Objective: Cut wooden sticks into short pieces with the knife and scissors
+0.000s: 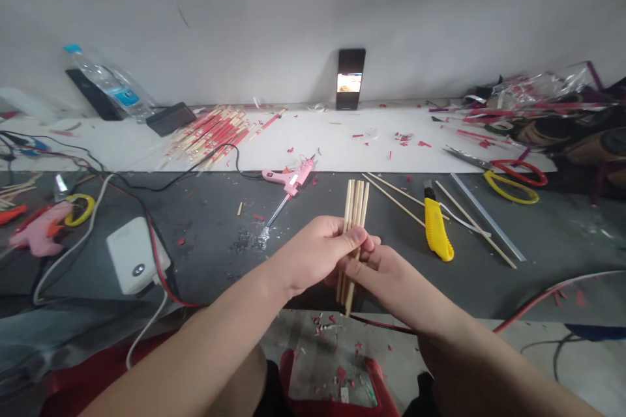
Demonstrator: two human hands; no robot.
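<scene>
A small bundle of pale wooden sticks (357,202) stands nearly upright between my hands at the front edge of the dark table. My left hand (325,244) wraps round its middle, the thumb lying across the sticks. Just below, my right hand (374,270) pinches the lower part, its fingers touching those of my left hand. The lower ends stick out beneath my hands, one a little lower than the others. A yellow utility knife (438,228) and loose thin sticks (476,225) lie to the right. Beyond my left hand rests a pink glue gun (292,181).
Red-wrapped sticks (215,133) are piled at the back left, near a water bottle (117,88). A phone (349,81) leans on the wall. Scissors (508,176) lie right; a white power bank (137,255), cables and another pink glue gun (44,229) lie left.
</scene>
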